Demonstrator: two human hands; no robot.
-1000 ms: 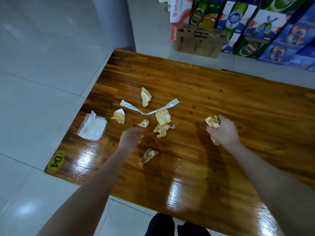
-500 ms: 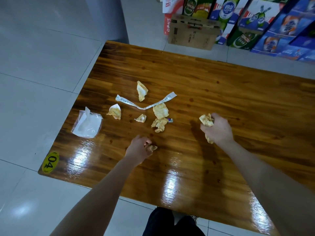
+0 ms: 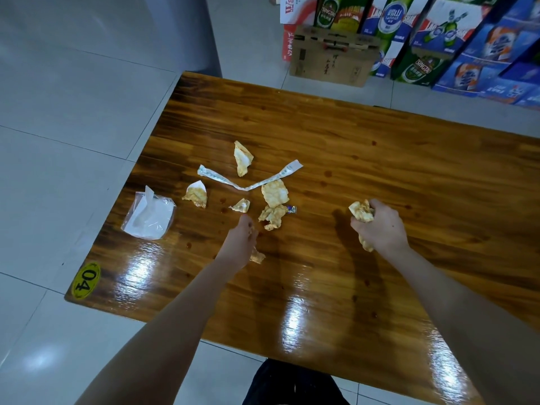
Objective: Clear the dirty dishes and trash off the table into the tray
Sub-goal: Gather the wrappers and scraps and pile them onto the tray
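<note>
Head view: right hand (image 3: pixel 380 226) clenched on soiled napkins (image 3: pixel 361 211); left hand (image 3: pixel 241 239) pinching a scrap (image 3: pixel 257 256). Beside paper strip (image 3: pixel 248 182), several wads left on surface (image 3: pixel 380 147); tray unseen.

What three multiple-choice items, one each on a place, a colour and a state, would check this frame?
1. Where does the clear tissue pack lie?
A. near the table's left edge
B. beside the right hand
C. on the floor

2. What colour is the 04 sticker?
A. red
B. yellow
C. blue

3. What is the right hand doing?
A. lying flat and empty
B. pointing at the boxes
C. gripping crumpled stained napkins

Answers: 1 A, the pack sits by the left edge of the table; 2 B, a yellow oval with black digits; 3 C, paper sticks out of the closed fist.
</note>
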